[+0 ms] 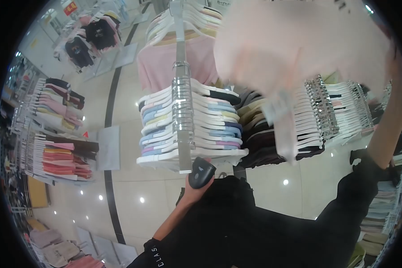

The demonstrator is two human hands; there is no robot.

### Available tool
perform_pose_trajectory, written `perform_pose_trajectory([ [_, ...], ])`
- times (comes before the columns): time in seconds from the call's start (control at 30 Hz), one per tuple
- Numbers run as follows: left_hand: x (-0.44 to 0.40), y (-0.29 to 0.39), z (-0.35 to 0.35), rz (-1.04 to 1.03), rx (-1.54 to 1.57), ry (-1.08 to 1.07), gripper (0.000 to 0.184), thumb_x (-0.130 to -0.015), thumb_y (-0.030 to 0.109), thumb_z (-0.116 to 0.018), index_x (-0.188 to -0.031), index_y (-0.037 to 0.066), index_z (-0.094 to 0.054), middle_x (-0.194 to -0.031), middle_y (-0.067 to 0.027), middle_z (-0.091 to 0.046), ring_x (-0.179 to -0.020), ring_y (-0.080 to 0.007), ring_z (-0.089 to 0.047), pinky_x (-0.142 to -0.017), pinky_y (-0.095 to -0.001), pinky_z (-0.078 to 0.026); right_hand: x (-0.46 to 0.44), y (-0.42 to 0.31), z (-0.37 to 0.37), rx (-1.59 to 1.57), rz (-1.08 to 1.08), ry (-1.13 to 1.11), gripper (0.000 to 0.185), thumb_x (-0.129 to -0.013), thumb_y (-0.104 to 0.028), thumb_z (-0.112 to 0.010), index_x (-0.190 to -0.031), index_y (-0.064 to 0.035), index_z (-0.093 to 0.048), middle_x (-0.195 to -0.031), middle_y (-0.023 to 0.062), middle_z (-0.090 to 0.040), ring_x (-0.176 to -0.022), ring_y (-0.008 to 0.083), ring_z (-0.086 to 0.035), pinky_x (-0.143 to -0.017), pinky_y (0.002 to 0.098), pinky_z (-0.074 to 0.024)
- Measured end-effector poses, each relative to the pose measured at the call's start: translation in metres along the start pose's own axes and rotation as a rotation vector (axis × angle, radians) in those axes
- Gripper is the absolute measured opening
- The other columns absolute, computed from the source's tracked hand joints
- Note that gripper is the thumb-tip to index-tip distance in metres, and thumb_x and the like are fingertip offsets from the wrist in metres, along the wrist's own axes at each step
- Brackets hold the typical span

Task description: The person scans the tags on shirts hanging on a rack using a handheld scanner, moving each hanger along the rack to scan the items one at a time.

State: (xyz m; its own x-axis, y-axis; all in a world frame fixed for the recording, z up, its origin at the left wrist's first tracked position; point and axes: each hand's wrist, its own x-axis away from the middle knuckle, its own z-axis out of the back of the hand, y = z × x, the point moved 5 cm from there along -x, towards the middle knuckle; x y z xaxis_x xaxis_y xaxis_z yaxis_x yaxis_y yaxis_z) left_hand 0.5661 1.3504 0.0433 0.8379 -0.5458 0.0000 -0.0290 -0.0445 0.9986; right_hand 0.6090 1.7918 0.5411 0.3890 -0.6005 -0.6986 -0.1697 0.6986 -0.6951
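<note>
A black handheld scanner (202, 173) is wrapped in the fingers of my left hand (195, 190), just below the front end of a metal rail (183, 152). White hangers with white, blue, yellow and purple garments (214, 129) hang along that rail. A pale pink garment (295, 40), blurred and close to the camera, fills the upper right, with a pale tag or strip (285, 129) hanging below it. My right arm reaches up at the right edge to my right hand (391, 58), mostly hidden or blurred beside the pink garment; its fingers cannot be made out.
Dark and brown garments (265, 143) hang right of the rail, near more white hangers (306, 116). Racks of pink and red clothes (62, 156) stand at the left. Dark tops (100, 33) hang at the upper left, above a tiled floor (143, 196).
</note>
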Motion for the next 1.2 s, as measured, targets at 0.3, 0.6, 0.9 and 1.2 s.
perform_pose_trajectory([
  [0.3, -0.003, -0.012, 0.003, 0.066, 0.029, 0.022, 0.056, -0.083, 0.002, -0.079, -0.133, 0.001, -0.054, -0.132, -0.0105, -0.06, -0.118, -0.019, -0.059, -0.102, -0.033, -0.046, -0.029, 0.023, -0.063, -0.148, 0.185, 0.103, 0.047, -0.105, -0.033, -0.037, -0.113, 0.0087, -0.056, -0.096, 0.0152, -0.065, -0.086, 0.0262, -0.063, -0.075, 0.039, -0.0536],
  [0.6, -0.004, -0.008, 0.003, 0.019, 0.019, 0.055, 0.056, -0.084, 0.002, -0.077, -0.134, 0.002, -0.054, -0.131, -0.0076, -0.06, -0.114, -0.0153, -0.058, -0.098, -0.0302, -0.047, -0.016, 0.103, -0.096, 0.004, -0.008, -0.014, 0.048, -0.103, -0.038, -0.054, -0.114, 0.0056, -0.069, -0.116, 0.0128, -0.072, -0.105, 0.0184, -0.064, -0.097, 0.0305, -0.0448],
  [0.9, -0.006, -0.015, 0.003, 0.025, 0.0, 0.077, 0.056, -0.083, 0.006, -0.081, -0.132, 0.0, -0.056, -0.128, -0.0108, -0.062, -0.114, -0.0191, -0.062, -0.096, -0.0338, -0.051, -0.025, 0.1, -0.071, 0.33, 0.142, -0.008, 0.051, -0.103, -0.044, -0.049, -0.115, -0.0002, -0.073, -0.115, 0.0081, -0.074, -0.107, 0.0166, -0.065, -0.097, 0.0315, -0.0444],
  [1.2, -0.002, -0.032, 0.006, 0.132, -0.013, 0.046, 0.053, -0.086, 0.006, -0.079, -0.133, 0.003, -0.055, -0.126, -0.0067, -0.063, -0.113, -0.0149, -0.061, -0.097, -0.0301, -0.05, -0.06, 0.106, -0.019, 0.389, 0.172, -0.016, 0.045, -0.105, -0.039, -0.043, -0.116, -0.0069, -0.073, -0.114, 0.0047, -0.073, -0.102, 0.0148, -0.065, -0.095, 0.0298, -0.0453],
])
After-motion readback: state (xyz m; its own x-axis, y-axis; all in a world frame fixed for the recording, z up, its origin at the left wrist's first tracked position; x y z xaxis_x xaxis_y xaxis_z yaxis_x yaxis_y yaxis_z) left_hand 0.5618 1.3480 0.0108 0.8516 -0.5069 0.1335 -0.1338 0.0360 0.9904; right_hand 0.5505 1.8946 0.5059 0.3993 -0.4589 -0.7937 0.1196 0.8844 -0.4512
